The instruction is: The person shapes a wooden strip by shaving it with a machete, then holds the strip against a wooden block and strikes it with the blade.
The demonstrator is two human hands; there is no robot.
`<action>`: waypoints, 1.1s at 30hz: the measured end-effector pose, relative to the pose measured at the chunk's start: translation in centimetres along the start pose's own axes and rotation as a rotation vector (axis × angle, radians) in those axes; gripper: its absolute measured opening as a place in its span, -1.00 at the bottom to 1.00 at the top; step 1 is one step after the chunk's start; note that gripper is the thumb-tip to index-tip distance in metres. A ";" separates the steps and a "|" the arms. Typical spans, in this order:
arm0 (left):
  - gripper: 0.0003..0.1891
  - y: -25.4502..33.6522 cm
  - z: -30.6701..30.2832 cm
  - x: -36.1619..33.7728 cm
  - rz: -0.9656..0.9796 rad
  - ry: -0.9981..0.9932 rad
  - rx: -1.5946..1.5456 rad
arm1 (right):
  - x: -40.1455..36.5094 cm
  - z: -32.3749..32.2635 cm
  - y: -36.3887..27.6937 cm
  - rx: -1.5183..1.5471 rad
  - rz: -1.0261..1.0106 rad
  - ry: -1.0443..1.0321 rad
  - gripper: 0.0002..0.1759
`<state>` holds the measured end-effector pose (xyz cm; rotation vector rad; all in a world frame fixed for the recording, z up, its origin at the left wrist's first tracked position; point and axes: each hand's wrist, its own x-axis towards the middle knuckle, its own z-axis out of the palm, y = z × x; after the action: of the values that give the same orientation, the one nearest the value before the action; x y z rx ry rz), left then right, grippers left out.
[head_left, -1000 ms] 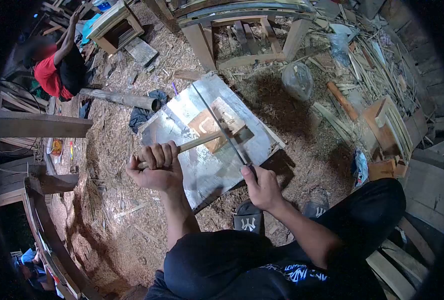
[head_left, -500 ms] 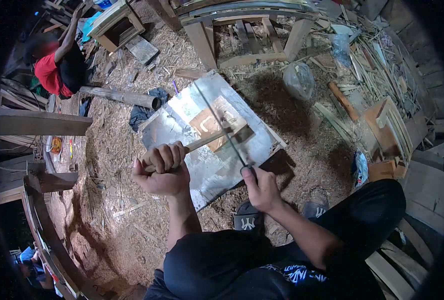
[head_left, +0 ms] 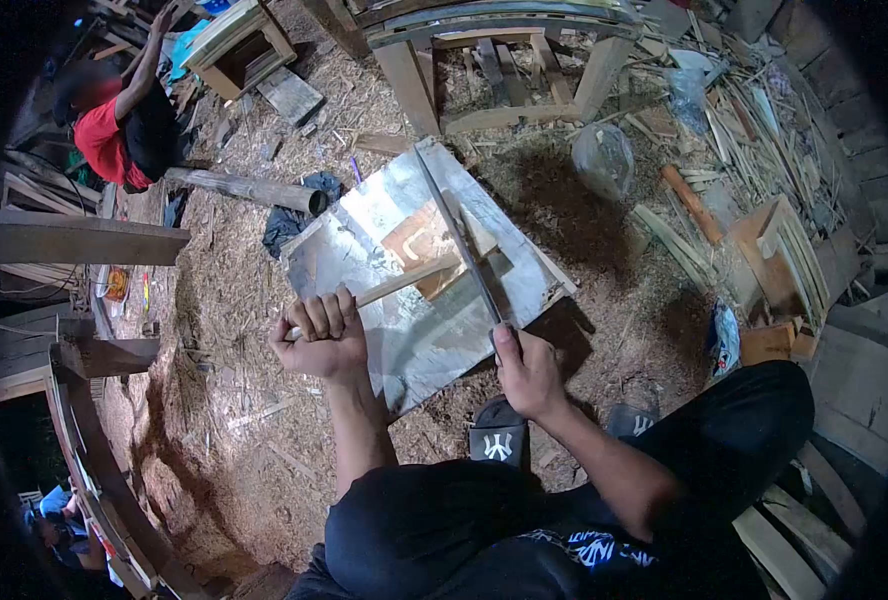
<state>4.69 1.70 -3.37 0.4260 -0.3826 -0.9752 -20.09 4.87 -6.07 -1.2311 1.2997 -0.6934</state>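
My left hand [head_left: 324,340] is closed around one end of a pale wooden stick [head_left: 404,281], which points right across the board. A long, narrow machete [head_left: 454,232] is gripped in my right hand [head_left: 532,370], its tip pointing up and away from me. The blade crosses the far end of the stick in this view. Below them, a wooden block [head_left: 411,238] with pale curved marks lies on a grey-white board [head_left: 404,350] on the ground, partly covered by blade and stick.
Wood shavings [head_left: 224,400] cover the ground. A person in red [head_left: 104,145] sits at the upper left near a round post [head_left: 244,187]. A timber frame [head_left: 509,118] stands beyond the board. Wood scraps [head_left: 744,120] and a plastic bag [head_left: 604,160] lie to the right.
The blade has turned, so its flat side shows more, and my right hand has shifted slightly right. My left hand has moved slightly left. Both grips stay closed.
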 end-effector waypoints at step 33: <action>-0.61 -0.3 -2.8 -0.4 -0.010 0.074 -0.089 | 0.2 0.2 -1.0 -0.160 0.017 0.047 -0.40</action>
<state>5.60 2.40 -5.95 0.3829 -0.2694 -0.9796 -19.61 4.44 -5.21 -1.3372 1.4248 -0.6182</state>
